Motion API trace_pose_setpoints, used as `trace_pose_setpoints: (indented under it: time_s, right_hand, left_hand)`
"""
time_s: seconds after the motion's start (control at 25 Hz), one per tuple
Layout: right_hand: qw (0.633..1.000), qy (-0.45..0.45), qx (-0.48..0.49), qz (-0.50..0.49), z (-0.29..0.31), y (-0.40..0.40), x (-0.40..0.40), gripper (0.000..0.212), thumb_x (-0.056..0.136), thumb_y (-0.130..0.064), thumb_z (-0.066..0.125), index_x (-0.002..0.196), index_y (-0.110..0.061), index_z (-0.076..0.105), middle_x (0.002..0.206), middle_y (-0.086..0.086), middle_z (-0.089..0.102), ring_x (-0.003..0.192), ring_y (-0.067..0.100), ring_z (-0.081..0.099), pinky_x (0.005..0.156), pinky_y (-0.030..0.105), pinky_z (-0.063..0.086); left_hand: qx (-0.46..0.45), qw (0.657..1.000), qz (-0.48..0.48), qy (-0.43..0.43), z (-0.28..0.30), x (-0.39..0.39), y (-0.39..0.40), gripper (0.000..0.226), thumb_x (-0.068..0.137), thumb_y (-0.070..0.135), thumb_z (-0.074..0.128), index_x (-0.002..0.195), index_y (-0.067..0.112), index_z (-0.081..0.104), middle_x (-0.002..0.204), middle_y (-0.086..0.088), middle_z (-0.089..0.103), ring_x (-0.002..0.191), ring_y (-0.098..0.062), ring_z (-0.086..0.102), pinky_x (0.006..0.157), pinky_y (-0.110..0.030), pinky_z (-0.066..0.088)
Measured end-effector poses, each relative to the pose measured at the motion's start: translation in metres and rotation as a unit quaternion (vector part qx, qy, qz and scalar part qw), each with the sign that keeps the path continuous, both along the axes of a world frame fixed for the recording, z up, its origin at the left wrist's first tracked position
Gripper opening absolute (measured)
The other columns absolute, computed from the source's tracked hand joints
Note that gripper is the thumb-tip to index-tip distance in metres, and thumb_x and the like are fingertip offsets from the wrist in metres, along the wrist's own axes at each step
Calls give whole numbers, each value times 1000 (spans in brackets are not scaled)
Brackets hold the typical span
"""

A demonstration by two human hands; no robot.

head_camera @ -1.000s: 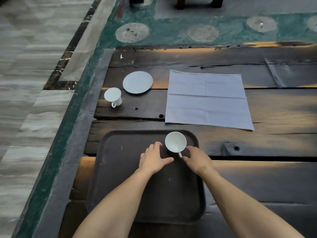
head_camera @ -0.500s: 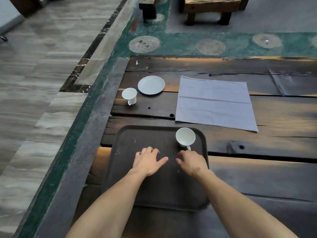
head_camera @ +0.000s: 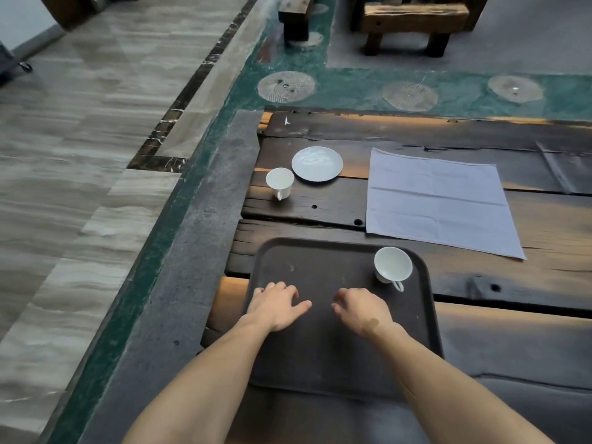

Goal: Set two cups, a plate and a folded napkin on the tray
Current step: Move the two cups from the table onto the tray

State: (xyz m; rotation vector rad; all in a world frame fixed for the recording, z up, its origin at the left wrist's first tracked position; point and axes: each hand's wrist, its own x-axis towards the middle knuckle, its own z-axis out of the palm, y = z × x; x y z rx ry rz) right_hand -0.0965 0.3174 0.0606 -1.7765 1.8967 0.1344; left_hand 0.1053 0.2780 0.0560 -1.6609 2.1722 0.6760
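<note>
On tray, far right corner: white cup (head_camera: 393, 264) upright, handle toward you.
tray (head_camera: 320, 363): dark, on the wooden tabletop (head_camera: 528, 283), near edge.
your left hand (head_camera: 276, 305): over tray, fingers loosely spread, holding nothing.
your right hand (head_camera: 362, 307): over tray, fingers curled but apart, empty, near the cup, not touching.
second cup (head_camera: 279, 182): on tabletop, just beside plate (head_camera: 317, 164).
napkin (head_camera: 439, 200): unfolded flat, beyond tray.

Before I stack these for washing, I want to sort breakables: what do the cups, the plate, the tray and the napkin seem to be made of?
Cup on the tray, other cup and plate: glossy white, likely glazed ceramic. Tray: dark, matte, rounded rim, probably plastic. Napkin: pale woven cloth with fold creases.
</note>
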Motion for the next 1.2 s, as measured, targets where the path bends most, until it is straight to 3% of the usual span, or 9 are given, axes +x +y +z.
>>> trace_pose_setpoints:
  time_s: [0.6,1.2]
  right_hand:
    - [1000,-1,-29,2,-8,-96,81,31,96,-40,45,116,-25,64,118,2,67,110,26,61,83,36,49]
    - [998,-4,-58,17,-39,-212,70,33,97,-40,44,121,-25,61,121,1,63,114,26,57,85,38,48]
  left_hand:
    - [-11,999,-24,27,-7,73,-89,55,94,65,38,127,24,55,128,-3,57,122,-24,52,98,-41,40]
    - [-39,998,-8,51,-38,78,-202,46,98,55,41,128,24,54,129,2,58,121,-22,54,96,-38,42]
